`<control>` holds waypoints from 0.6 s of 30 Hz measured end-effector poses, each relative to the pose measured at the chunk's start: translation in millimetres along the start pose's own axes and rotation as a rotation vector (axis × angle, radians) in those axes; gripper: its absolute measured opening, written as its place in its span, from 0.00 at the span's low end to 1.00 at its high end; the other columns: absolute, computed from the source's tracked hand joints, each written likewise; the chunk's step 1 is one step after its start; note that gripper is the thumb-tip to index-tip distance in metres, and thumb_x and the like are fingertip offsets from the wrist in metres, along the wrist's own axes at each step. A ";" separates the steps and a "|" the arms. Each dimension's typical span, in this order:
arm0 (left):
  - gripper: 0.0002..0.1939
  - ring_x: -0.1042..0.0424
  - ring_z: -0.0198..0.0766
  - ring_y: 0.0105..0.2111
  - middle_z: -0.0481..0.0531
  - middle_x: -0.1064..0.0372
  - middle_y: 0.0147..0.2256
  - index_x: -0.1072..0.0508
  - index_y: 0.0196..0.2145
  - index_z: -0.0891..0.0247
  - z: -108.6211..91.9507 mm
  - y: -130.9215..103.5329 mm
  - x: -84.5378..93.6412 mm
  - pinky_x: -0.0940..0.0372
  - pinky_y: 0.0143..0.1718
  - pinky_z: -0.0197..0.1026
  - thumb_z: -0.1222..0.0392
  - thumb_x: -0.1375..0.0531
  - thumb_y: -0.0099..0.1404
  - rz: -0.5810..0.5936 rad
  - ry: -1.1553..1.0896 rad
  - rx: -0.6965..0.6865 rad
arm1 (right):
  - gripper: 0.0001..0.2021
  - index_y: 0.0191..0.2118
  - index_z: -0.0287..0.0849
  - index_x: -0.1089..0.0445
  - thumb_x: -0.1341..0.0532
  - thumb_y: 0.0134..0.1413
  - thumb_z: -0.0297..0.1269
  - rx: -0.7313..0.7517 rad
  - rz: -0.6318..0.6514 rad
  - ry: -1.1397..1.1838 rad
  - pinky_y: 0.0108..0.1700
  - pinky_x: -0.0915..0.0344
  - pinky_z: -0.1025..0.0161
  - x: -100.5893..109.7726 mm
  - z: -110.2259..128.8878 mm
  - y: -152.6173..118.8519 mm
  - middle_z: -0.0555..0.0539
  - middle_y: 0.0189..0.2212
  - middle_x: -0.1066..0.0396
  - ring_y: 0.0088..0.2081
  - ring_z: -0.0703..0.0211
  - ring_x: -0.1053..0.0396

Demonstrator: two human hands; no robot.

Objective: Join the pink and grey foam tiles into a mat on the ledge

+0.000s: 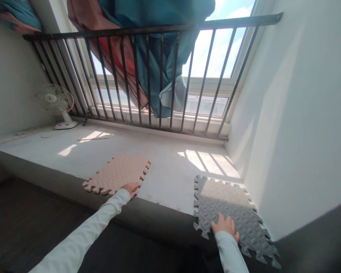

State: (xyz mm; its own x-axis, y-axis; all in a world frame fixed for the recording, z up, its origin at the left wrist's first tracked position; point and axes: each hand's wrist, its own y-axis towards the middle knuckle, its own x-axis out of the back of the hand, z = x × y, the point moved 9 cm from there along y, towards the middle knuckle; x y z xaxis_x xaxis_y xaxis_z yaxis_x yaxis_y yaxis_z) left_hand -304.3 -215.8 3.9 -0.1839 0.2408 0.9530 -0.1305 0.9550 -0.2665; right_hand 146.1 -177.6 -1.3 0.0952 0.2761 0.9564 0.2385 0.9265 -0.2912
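A pink foam mat tile (122, 170) with toothed edges lies on the white window ledge (165, 174), its near edge reaching past the ledge's front. My left hand (131, 188) grips the near right corner of that tile. To the right, a grey foam mat tile (230, 204) lies beside the right wall, its near part sticking out over the ledge's front edge. My right hand (226, 226) rests on top of the grey tile near its front, fingers apart. The two tiles do not touch; bare ledge lies between them.
Dark metal railing (156, 128) runs along the back of the ledge before a window. A teal and pink curtain (150, 68) hangs behind it. A small fan (65, 124) stands at the left, and a thin strip (93, 138) lies nearer the middle.
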 end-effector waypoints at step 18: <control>0.20 0.38 0.35 0.49 0.53 0.37 0.49 0.33 0.45 0.61 -8.9 9.1 -3.9 0.47 0.51 0.35 0.67 0.48 0.53 0.011 0.092 -0.094 | 0.23 0.55 0.43 0.45 0.52 0.51 0.38 0.022 -0.044 0.002 0.51 0.49 0.48 -3.0 -0.2 3.9 0.37 0.58 0.51 0.58 0.50 0.53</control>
State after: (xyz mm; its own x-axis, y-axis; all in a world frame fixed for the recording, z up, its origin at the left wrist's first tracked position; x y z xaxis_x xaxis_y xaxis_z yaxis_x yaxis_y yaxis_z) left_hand -296.1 -206.5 -1.0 -0.0942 0.2622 0.9604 -0.0359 0.9632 -0.2665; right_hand 147.0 -174.8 -5.3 0.0873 0.2344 0.9682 0.2215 0.9430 -0.2482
